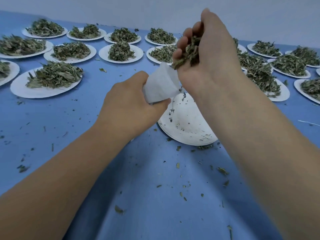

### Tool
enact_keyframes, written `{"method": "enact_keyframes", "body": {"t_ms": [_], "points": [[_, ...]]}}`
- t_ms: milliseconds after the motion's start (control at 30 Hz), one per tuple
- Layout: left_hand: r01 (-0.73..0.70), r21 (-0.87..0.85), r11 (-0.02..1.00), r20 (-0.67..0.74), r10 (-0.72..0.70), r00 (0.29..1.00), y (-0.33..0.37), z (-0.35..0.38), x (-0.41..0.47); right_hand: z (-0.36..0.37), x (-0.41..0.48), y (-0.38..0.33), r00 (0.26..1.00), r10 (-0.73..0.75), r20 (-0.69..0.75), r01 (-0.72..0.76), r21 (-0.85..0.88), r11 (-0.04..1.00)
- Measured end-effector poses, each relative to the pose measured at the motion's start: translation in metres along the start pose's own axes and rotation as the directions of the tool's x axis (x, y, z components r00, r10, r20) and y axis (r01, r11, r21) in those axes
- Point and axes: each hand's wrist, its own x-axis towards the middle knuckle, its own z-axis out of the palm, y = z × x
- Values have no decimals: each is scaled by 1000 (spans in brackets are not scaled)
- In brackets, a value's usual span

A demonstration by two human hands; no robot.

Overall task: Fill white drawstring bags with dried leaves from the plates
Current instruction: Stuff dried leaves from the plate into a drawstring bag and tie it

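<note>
A blue tabletop [138, 170] filled the view, backed by a pale wall. Across its far half stood rows of white paper plates [34, 92], each carrying a loose heap of dried green leaves [55, 75]. The heaps differed in size, some flat and spread, some mounded.

Nearer, at the centre, lay another white plate [187, 125] holding only crumbs and a few leaf bits. Layered rims at its near edge suggested further plates beneath it.

Above that plate both hands worked. The right hand [207, 54] was raised with its fingers [183, 42] curled round a handful of dried leaves [190, 52], the lowest bits hanging just over the mouth of the bag. The left hand [131, 106] gripped the white drawstring bag [160, 85] round its lower part, fingers clamped on the cloth, the bag tilted with its open end towards the right hand. What the bag already held could not be told. A thin drawstring [173, 103] hung from it towards the plate.

Small leaf fragments [178, 165] were scattered over the near tabletop.
</note>
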Motion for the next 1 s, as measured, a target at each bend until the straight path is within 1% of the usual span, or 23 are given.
{"method": "enact_keyframes", "body": {"t_ms": [67,233,433,500,600,733,767,833,867,933,1000], "points": [[7,-16,1000,-18,-7,1000,-1,-1,1,3,-2,0,1000,-13,11,13,-71,997],[32,-78,996,-39,-35,999,-4,3,2,9,-7,1,999,-8,44,14,-126,992],[51,-166,985,-67,-63,996,-5,3,2,9,-16,0,991,-86,101,104,-192,976],[55,-175,983,-60,-67,996,-5,2,2,9,-18,0,986,-94,138,123,-218,968],[68,-199,978,-50,-79,996,-3,1,1,6,-20,-1,961,-126,246,201,-309,930],[118,-291,949,-5,-125,992,2,-2,0,-2,-21,0,919,-183,348,343,-479,808],[134,-319,938,2,-141,990,3,-3,0,-6,-21,1,897,-225,381,413,-537,735],[145,-373,916,2,-156,988,5,-6,-1,-17,-22,5,808,-338,483,589,-648,484],[144,-396,907,0,-156,988,6,-7,-2,-24,-23,6,764,-365,532,644,-662,382],[144,-432,890,3,-158,987,8,-9,-1,-35,-25,8,720,-327,612,692,-666,279],[139,-455,879,3,-154,988,8,-10,-2,-43,-26,9,708,-223,671,707,-674,214]]}}
